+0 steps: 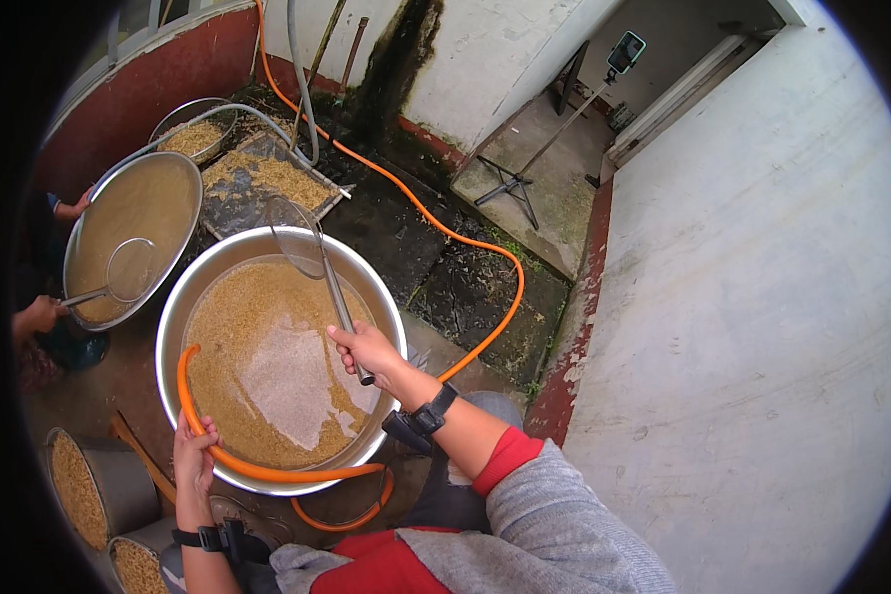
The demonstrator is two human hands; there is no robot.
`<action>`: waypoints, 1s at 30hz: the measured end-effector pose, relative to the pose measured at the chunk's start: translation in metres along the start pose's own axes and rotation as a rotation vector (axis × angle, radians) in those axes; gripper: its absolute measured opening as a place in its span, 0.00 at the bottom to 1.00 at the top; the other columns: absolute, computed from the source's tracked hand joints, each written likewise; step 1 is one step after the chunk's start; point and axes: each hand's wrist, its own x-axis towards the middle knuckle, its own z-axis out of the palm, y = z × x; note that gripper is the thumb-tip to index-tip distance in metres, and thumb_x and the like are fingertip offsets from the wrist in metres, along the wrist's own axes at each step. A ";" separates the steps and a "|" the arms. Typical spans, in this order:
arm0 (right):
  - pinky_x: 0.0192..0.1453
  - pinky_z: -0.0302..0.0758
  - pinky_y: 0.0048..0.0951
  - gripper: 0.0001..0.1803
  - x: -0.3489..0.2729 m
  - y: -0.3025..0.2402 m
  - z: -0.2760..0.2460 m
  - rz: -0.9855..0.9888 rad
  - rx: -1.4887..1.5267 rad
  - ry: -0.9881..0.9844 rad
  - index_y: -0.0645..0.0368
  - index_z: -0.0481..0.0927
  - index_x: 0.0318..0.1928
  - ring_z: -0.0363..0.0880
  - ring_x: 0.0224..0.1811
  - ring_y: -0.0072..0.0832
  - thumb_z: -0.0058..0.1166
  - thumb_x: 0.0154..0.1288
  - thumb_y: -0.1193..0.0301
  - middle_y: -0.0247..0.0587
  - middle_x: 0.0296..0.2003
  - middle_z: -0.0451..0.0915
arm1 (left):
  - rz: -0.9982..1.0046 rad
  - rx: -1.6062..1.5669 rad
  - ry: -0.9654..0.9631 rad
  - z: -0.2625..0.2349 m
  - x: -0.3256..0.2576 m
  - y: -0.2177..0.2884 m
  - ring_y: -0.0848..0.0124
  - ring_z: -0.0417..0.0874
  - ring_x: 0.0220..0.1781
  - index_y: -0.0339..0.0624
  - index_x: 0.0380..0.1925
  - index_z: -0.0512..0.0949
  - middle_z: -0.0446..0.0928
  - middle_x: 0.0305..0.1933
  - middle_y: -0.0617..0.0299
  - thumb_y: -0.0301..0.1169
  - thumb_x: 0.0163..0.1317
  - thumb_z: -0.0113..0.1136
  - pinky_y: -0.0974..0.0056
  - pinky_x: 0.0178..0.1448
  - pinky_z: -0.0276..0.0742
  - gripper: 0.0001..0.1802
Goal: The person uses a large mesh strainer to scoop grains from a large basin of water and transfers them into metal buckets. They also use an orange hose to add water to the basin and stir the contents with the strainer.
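Observation:
A wide metal basin (358, 271) stands in front of me, filled with water and golden grain (230, 302). A pale patch (285, 386) spreads over the middle of it. At the near left rim, my left hand (198, 453) is closed around an orange hose (267, 473), whose end curves over the basin. My right hand (368, 353) grips the handle of a long-handled mesh skimmer (333, 282) above the basin's right part. The skimmer's round mesh tilts up over the far rim, and I see no grain in it.
At the left, another person's hand (45, 313) holds a skimmer (132, 270) over a tilted basin (183, 178) of murky water. Buckets (119, 485) of grain stand near left. Behind are a grain-strewn slab (292, 183), a grey hose (298, 69) and a phone tripod (564, 127). A white wall (742, 297) rises right.

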 end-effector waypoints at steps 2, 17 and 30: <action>0.17 0.63 0.18 0.16 0.000 0.000 0.001 0.003 -0.002 0.000 0.54 0.61 0.30 0.63 0.15 0.13 0.53 0.66 0.61 0.26 0.19 0.65 | -0.005 0.016 0.020 0.001 -0.001 0.001 0.74 0.73 0.35 0.46 0.66 0.54 0.69 0.39 0.61 0.08 0.48 0.47 0.68 0.36 0.77 0.42; 0.17 0.64 0.18 0.16 -0.001 -0.001 0.002 0.009 -0.011 0.003 0.54 0.62 0.30 0.63 0.15 0.13 0.53 0.66 0.62 0.25 0.19 0.65 | -0.005 0.008 0.014 0.001 -0.001 0.000 0.74 0.73 0.35 0.47 0.65 0.55 0.69 0.39 0.61 0.08 0.48 0.47 0.68 0.35 0.76 0.42; 0.17 0.64 0.18 0.16 -0.001 -0.001 0.003 0.016 0.000 0.011 0.54 0.63 0.29 0.63 0.15 0.13 0.53 0.66 0.62 0.25 0.18 0.65 | 0.011 -0.013 -0.019 0.001 -0.003 0.001 0.73 0.74 0.35 0.46 0.66 0.55 0.70 0.39 0.60 0.09 0.48 0.46 0.68 0.36 0.77 0.42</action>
